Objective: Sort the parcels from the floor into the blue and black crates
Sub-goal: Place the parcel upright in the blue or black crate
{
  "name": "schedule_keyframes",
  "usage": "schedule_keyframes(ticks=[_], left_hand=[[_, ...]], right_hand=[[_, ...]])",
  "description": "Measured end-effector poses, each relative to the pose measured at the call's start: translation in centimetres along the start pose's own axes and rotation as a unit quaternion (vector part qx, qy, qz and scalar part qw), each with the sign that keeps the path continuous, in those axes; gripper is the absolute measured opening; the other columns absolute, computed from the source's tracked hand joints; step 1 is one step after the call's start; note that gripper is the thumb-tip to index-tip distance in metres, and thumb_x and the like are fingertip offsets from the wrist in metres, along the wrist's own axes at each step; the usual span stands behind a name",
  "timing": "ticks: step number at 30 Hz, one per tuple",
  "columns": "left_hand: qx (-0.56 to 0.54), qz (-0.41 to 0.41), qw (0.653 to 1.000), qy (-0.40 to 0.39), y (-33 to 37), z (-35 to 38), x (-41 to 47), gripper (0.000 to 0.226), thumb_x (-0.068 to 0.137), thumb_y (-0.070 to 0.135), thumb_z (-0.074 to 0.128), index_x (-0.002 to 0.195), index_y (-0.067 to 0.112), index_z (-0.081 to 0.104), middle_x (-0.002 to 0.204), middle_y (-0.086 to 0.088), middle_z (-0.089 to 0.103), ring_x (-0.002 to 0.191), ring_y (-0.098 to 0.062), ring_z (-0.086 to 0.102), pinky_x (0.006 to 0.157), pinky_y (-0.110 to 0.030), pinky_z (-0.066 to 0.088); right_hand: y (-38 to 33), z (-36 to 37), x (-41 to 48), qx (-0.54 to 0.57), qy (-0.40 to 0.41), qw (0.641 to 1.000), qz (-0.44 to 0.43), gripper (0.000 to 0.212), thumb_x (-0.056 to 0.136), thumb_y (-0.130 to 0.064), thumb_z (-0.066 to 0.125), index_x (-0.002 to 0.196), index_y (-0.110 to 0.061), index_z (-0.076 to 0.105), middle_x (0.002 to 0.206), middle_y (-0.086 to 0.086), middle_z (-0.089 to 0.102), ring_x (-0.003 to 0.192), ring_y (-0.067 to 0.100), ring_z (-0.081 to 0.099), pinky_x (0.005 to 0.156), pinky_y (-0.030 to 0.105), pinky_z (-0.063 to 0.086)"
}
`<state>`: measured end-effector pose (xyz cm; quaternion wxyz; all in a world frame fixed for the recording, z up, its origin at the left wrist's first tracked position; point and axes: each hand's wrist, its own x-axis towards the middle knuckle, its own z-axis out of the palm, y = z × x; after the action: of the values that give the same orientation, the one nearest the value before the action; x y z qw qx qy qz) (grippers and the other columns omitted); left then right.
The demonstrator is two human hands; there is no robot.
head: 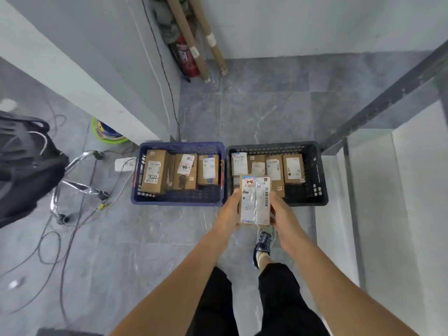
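**A:** Where was the parcel [255, 200] just then?

**B:** Off the floor [145, 238], label up, between both hands. The left hand [229, 209] had its grip curled round the parcel's left edge, and the right hand [282, 212] had its grip curled round the right edge. In view it overlapped the near left corner of the black crate [315, 202], close to where that crate touched the blue crate [177, 203].

**A:** What could have gone wrong?

**B:** The sort itself, I'd judge. That close to the seam, a careless release might have put it in the wrong crate or left it perched on a rim.

**A:** And the hold?

**B:** The wrapping looked glossy, and with only the edges held it might have slipped. A drop could also have knocked the boxes [293, 168] lined along the back of the black crate. The cables [60, 238] on the floor to the left looked like a trip risk for anyone stepping that way.
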<state>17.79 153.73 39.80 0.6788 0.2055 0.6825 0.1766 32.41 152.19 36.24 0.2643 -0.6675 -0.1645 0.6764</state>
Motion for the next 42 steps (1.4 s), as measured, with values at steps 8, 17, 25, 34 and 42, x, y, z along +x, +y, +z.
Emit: schedule_keyframes(ticks=[8, 17, 25, 34, 42], left_hand=[[-0.007, -0.053, 0.998, 0.023, -1.7, 2.0, 13.7, 0.038, 0.106, 0.057, 0.034, 0.1, 0.039, 0.067, 0.109, 0.004, 0.074, 0.102, -0.012, 0.067, 0.097, -0.037, 0.048], [0.092, -0.067, 0.993, 0.045, -6.2, 1.1, 30.9, 0.043, 0.099, 0.065, 0.032, 0.121, 0.036, 0.055, 0.151, -0.005, 0.04, 0.136, -0.027, 0.044, 0.117, -0.054, 0.032], [0.248, -0.102, 0.962, 0.04, -9.2, 1.4, 39.5, 0.057, 0.105, 0.052, 0.024, 0.139, 0.014, 0.051, 0.142, -0.019, 0.05, 0.134, -0.038, 0.042, 0.113, -0.053, 0.031], [0.294, -0.105, 0.949, 0.037, -11.0, 2.2, 42.5, 0.053, 0.107, 0.044, 0.027, 0.15, 0.017, 0.039, 0.155, -0.017, 0.04, 0.143, -0.036, 0.031, 0.118, -0.053, 0.022], [0.286, -0.045, 0.955, 0.067, -12.1, 3.1, 42.5, 0.058, 0.104, 0.049, 0.03, 0.156, 0.024, 0.035, 0.17, -0.004, 0.013, 0.156, -0.027, 0.011, 0.124, -0.053, 0.016]], right_hand=[[1.9, -0.7, 13.5, -0.019, 0.036, 0.996, 0.082, 0.043, 0.11, -0.053, 0.038, 0.132, -0.033, 0.069, 0.128, -0.005, 0.074, 0.121, 0.018, 0.067, 0.115, 0.051, 0.044], [8.2, 0.7, 29.6, -0.004, 0.05, 0.991, 0.125, 0.044, 0.111, -0.048, 0.041, 0.134, -0.022, 0.068, 0.133, 0.004, 0.072, 0.115, 0.017, 0.07, 0.099, 0.038, 0.053], [11.7, 1.7, 37.1, 0.016, 0.059, 0.984, 0.17, 0.045, 0.111, -0.05, 0.039, 0.138, -0.023, 0.063, 0.135, -0.001, 0.069, 0.117, 0.016, 0.067, 0.1, 0.034, 0.051], [13.5, 2.9, 40.8, 0.037, 0.037, 0.982, 0.182, 0.055, 0.106, -0.066, 0.036, 0.142, -0.034, 0.063, 0.144, -0.007, 0.066, 0.135, 0.019, 0.058, 0.122, 0.055, 0.031], [15.0, 2.8, 41.7, 0.122, 0.007, 0.978, 0.171, 0.058, 0.109, -0.062, 0.028, 0.125, -0.029, 0.073, 0.116, -0.01, 0.079, 0.115, 0.009, 0.071, 0.119, 0.045, 0.041]])
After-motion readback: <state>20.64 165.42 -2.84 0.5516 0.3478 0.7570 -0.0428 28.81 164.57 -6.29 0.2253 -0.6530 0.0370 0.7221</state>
